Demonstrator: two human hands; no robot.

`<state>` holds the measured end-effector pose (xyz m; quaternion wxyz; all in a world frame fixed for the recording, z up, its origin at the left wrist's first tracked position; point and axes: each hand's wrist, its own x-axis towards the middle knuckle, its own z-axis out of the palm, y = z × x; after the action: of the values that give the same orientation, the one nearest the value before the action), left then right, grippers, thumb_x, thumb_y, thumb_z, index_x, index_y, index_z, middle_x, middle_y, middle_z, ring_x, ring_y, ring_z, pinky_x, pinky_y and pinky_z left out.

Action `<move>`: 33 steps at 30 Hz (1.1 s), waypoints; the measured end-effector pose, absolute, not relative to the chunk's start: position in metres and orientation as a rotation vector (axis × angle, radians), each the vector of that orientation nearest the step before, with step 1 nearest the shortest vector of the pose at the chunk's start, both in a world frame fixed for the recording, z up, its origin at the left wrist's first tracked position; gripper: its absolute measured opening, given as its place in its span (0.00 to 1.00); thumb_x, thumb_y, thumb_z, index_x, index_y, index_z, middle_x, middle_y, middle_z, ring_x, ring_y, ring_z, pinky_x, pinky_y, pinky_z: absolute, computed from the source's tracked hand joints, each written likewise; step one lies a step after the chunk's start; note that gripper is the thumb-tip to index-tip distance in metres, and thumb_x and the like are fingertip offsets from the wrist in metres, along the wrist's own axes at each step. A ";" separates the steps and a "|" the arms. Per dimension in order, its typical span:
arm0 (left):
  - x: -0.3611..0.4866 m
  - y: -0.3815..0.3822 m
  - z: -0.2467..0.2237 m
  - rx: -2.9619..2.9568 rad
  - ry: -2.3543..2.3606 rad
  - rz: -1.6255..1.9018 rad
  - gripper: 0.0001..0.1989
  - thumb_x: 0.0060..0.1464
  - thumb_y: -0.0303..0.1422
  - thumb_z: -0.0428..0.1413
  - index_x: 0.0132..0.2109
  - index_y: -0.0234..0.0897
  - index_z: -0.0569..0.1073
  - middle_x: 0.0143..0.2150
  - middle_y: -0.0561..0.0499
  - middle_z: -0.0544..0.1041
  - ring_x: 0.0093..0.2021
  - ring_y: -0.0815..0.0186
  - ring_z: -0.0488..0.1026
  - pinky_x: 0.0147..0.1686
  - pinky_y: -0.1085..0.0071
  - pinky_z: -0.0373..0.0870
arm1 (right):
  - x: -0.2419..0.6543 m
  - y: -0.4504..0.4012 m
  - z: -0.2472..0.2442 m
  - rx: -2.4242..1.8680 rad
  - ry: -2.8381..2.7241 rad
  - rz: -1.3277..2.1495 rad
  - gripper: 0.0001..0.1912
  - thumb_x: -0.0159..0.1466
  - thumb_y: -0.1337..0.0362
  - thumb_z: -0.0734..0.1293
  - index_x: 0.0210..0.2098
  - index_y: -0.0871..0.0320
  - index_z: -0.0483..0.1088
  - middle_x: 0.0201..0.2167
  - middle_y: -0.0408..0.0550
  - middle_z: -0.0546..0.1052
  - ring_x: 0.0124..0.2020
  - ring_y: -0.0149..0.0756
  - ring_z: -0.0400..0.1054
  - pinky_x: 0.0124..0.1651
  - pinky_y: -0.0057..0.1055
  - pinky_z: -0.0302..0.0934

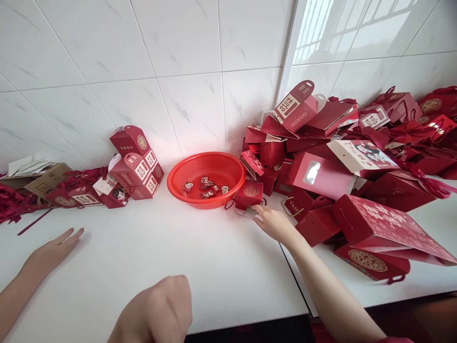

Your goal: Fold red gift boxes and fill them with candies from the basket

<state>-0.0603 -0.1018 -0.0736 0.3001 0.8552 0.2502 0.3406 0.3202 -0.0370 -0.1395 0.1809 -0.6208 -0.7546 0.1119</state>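
Note:
In the lower middle, close to the camera, my left hand (pixel 157 309) is curled into a fist; what it holds, if anything, is hidden. My right hand (pixel 273 224) reaches up from the lower right, with its fingertips gripping the near edge of a small red box (pixel 251 191). This box stands against the right side of a red plastic basket (pixel 205 202). Several small wrapped pieces (pixel 207 182) lie inside the basket.
Another person's hand (pixel 53 250) enters from the left, fingers apart, over the white table (pixel 221 271). Red boxes (pixel 143 171) are stacked at the left beside the tiled wall. A large heap of red boxes and bags (pixel 317 176) fills the right.

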 end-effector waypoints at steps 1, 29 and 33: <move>-0.033 -0.104 -0.074 2.263 0.571 0.858 0.19 0.53 0.56 0.57 0.24 0.50 0.77 0.17 0.53 0.70 0.17 0.69 0.69 0.18 0.74 0.69 | 0.321 -0.041 -0.137 -1.740 -2.116 0.310 0.11 0.69 0.61 0.61 0.41 0.58 0.74 0.37 0.55 0.79 0.35 0.44 0.74 0.34 0.32 0.60; 0.026 -0.030 -0.145 2.066 0.811 1.081 0.20 0.65 0.40 0.49 0.28 0.37 0.77 0.58 0.42 0.72 0.63 0.49 0.63 0.62 0.50 0.62 | 0.271 -0.062 -0.165 -0.926 -1.005 1.418 0.17 0.67 0.52 0.66 0.52 0.49 0.64 0.25 0.39 0.71 0.27 0.34 0.66 0.32 0.30 0.60; 0.030 -0.028 -0.149 2.080 0.757 0.940 0.20 0.65 0.39 0.49 0.31 0.38 0.80 0.64 0.44 0.67 0.64 0.49 0.62 0.63 0.51 0.63 | 0.276 -0.054 -0.163 -0.883 -0.793 1.559 0.18 0.62 0.52 0.69 0.46 0.49 0.61 0.26 0.39 0.70 0.23 0.33 0.63 0.24 0.27 0.56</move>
<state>0.0296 -0.0282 -0.1491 0.3599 0.8070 0.2935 0.3648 0.2757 -0.0539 -0.1629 0.5575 -0.3742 -0.3361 0.6605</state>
